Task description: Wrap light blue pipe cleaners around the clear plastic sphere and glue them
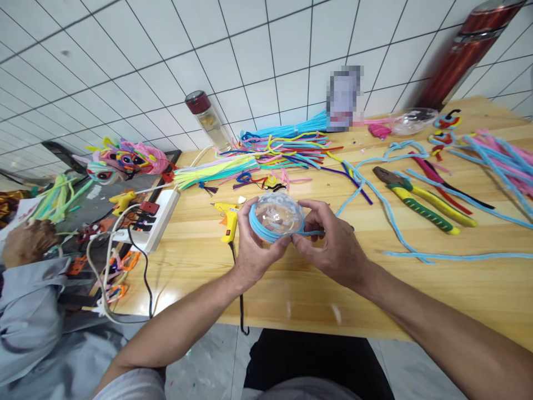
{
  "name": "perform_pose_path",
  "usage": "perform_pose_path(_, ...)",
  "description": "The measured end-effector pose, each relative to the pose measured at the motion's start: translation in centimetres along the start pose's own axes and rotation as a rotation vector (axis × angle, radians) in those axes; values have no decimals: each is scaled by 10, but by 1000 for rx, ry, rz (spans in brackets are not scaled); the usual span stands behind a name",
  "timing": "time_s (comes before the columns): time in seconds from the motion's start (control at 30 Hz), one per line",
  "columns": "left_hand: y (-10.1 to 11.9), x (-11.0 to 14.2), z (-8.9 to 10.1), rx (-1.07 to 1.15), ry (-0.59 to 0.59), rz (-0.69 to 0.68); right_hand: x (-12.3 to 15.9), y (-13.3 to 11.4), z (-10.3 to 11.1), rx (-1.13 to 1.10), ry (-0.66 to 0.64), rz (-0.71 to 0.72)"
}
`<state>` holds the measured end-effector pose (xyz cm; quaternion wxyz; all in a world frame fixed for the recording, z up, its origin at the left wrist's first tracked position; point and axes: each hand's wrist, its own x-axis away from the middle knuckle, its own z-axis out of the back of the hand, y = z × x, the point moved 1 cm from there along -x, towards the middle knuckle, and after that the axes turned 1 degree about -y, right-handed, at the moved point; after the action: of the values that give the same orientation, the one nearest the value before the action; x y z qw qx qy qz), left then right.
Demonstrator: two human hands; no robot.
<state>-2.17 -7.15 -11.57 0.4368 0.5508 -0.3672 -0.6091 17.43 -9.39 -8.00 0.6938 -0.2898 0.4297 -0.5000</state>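
My left hand (259,250) is closed around the left side of a clear plastic dome (281,210), whose lower rim is wound with rows of light blue pipe cleaner (263,230). On the right, my right hand (328,239) pinches the free blue strand close to the rim, its thumb and fingers near the dome. Part of that strand is hidden behind my fingers. A yellow hot glue gun (229,221) lies just left of the dome, its black cord running down over the table edge.
Bundles of coloured pipe cleaners (216,169) lie behind the dome. Pliers (420,200) and loose blue strands are at right. A white power strip (160,222) with cords stands left, beside a co-worker's hand (29,244). A glass bottle (208,119) and red thermos (462,55) stand by the wall.
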Motion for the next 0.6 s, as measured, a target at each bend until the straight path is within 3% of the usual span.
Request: perform_pose_path(0.6,-5,1,2,44,-11,8,0,2,-1,-18,9,38)
